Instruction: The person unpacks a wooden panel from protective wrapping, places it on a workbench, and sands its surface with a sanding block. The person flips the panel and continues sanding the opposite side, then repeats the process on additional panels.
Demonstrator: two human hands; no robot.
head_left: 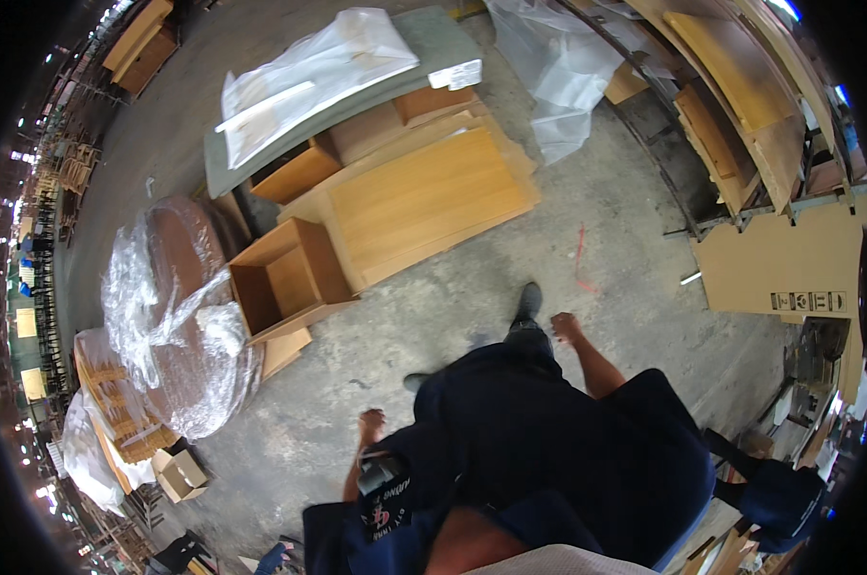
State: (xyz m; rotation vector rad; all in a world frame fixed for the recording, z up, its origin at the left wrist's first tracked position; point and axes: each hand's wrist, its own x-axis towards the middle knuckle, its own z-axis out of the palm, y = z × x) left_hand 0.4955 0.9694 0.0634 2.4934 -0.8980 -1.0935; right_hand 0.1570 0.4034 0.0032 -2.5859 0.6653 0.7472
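My left hand (371, 423) hangs beside my body over the bare concrete floor, its fingers loosely curled in and nothing visible in them. On the other side my right hand (567, 329) is held out past my right shoe (527, 302), fingers also curled, with nothing seen in it. Neither hand touches anything. Ahead and to the left lies a flat wooden panel (419, 196) on brown sheets. Closest to my left hand among the furniture is an open wooden box (285, 278), like a drawer, standing next to that panel.
A grey-green board (443, 43) bears white plastic sheeting (323, 62). Clear wrap covers a round brown piece (184, 326) at left, near a small cardboard box (179, 475). Metal racks with wooden boards (740, 86) line the right. Another person (778, 503) is at lower right.
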